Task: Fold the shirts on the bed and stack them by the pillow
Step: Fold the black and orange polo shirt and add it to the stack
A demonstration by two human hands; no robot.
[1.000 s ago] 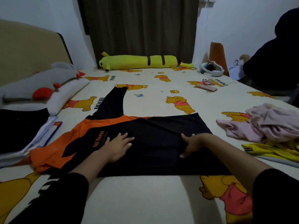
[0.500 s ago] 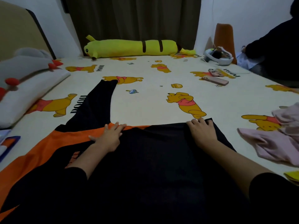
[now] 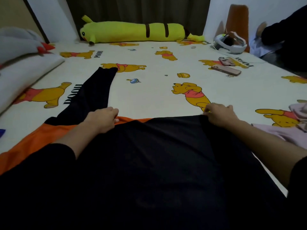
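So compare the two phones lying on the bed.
The nearer phone is plain pink and lies back up, its camera corner showing; the farther phone has a patterned case. The nearer one looks longer and slimmer; the farther one looks shorter. Both lie flat on the bedsheet, side by side.

shirt (image 3: 149, 155): black, orange band | bed sheet (image 3: 149, 97): cream, yellow bear print | plush (image 3: 132, 32): yellow, brown stripes

"POOH" on the bedsheet (image 3: 149, 97)
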